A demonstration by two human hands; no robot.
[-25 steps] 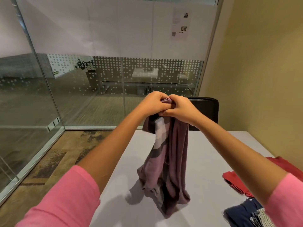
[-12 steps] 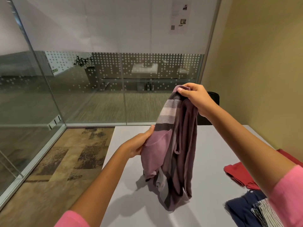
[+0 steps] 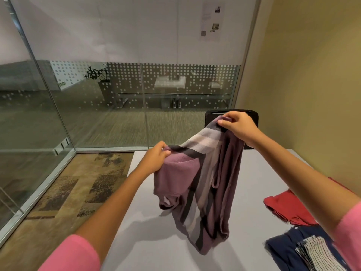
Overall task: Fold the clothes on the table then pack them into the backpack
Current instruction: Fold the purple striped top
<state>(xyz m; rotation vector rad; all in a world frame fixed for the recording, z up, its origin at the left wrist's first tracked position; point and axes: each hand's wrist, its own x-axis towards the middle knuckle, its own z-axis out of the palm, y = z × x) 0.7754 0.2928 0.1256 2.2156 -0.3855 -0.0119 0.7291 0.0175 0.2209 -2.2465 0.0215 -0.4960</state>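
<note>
The right hand (image 3: 237, 127) pinched the top edge of the mauve striped garment (image 3: 203, 188), fingers clamped on the cloth; the left hand (image 3: 156, 158), lower and to its left, gripped another edge. Below both hands the garment hung limp above the desk (image 3: 152, 245), its hem close to the surface. It looked light, soft and floppy, likely to sag and bunch, so a hold at seams or shoulder corners should spread it best. Red clothes (image 3: 285, 208) lay under the right forearm.
</note>
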